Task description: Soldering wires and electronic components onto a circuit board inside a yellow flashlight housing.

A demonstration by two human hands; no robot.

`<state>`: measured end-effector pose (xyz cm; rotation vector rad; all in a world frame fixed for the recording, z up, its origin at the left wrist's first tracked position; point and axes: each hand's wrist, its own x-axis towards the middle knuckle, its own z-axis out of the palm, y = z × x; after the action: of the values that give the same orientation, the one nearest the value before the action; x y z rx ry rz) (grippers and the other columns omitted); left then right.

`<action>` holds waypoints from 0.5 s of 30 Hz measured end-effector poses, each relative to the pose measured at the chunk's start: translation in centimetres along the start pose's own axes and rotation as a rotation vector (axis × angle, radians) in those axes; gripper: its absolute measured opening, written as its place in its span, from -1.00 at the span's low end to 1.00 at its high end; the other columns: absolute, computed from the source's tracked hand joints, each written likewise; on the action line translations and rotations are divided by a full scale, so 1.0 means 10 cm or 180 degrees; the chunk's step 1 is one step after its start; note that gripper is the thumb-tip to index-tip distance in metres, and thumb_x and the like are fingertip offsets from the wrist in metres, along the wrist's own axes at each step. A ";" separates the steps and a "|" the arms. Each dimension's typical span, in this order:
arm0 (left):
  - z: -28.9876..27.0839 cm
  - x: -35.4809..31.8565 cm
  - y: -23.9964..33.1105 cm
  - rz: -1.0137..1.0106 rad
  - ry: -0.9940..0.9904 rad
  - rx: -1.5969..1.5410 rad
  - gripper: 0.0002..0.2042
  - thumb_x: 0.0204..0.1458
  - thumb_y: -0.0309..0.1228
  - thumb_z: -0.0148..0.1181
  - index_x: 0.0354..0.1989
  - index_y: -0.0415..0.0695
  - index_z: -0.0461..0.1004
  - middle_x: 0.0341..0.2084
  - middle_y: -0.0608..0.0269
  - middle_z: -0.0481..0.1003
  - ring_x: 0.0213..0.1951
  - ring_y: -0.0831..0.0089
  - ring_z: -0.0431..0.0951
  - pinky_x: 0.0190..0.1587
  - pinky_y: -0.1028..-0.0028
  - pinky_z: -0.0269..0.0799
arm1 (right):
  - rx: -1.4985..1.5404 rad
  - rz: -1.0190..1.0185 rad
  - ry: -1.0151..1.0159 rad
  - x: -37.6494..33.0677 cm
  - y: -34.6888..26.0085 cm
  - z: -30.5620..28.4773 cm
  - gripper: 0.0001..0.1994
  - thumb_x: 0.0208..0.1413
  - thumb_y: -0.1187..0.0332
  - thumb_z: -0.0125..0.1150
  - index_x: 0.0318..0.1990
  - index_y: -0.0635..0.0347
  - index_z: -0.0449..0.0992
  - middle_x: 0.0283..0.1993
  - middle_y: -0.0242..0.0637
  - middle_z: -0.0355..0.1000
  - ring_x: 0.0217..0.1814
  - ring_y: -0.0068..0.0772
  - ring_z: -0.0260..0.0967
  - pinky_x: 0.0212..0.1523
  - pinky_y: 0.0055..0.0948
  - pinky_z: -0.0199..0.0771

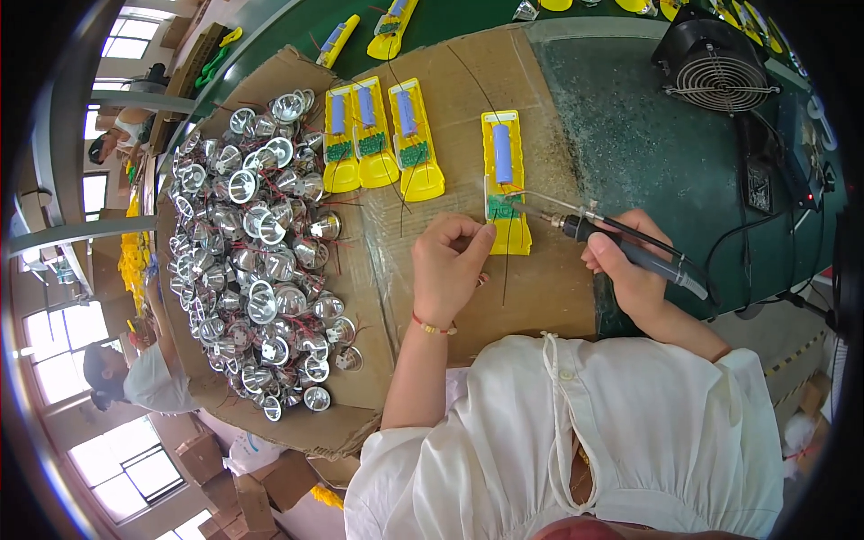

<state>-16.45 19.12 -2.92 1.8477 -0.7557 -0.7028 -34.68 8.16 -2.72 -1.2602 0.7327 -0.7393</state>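
A yellow torch half-shell with a blue battery cell and a small green circuit board lies on the brown cardboard sheet. My right hand grips a black soldering iron whose metal tip rests on the green board. My left hand is curled beside the shell's lower left edge, fingers pinched against it and on a thin wire; what it pinches is mostly hidden. A red bracelet circles the left wrist.
Three more yellow half-shells lie in a row farther left. A big heap of silver reflector cups with wires fills the cardboard's left side. A black fan stands on the green bench at top right, cables beside it. Another person sits at lower left.
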 end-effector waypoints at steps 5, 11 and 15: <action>0.00 -0.01 0.05 -0.0191 -0.0013 -0.0073 -0.88 -0.08 -0.52 0.19 -0.55 -0.33 0.44 -0.51 0.30 0.39 -0.60 0.68 0.38 -0.68 0.66 0.28 | -0.0108 -0.0224 -0.0003 -0.04 -0.01 -0.13 -0.87 -0.02 0.47 0.18 -0.40 0.29 0.34 -0.53 -0.26 0.42 -0.52 -0.62 0.36 -0.50 -0.65 0.38; -0.02 -0.12 0.09 -0.0211 0.0356 -0.0149 -0.92 -0.04 -0.52 0.15 -0.44 -0.29 0.48 -0.45 0.28 0.44 -0.53 0.68 0.41 -0.55 0.68 0.32 | -0.0114 -0.0170 0.0086 -0.10 0.03 -0.26 -0.86 -0.04 0.48 0.19 -0.40 0.30 0.34 -0.54 -0.27 0.41 -0.52 -0.63 0.35 -0.50 -0.66 0.37; -0.28 -0.38 -0.11 0.0474 0.0664 -0.0256 -0.87 -0.04 -0.57 0.12 -0.31 -0.30 0.50 -0.33 0.21 0.46 -0.33 0.57 0.43 -0.28 0.61 0.34 | -0.0250 -0.0332 0.0115 -0.12 0.02 -0.35 -0.86 -0.04 0.48 0.19 -0.40 0.31 0.35 -0.53 -0.27 0.41 -0.52 -0.63 0.34 -0.50 -0.67 0.36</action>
<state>-16.56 23.89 -2.40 1.7398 -0.7094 -0.4310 -38.22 7.24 -3.38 -1.3673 0.7355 -0.8267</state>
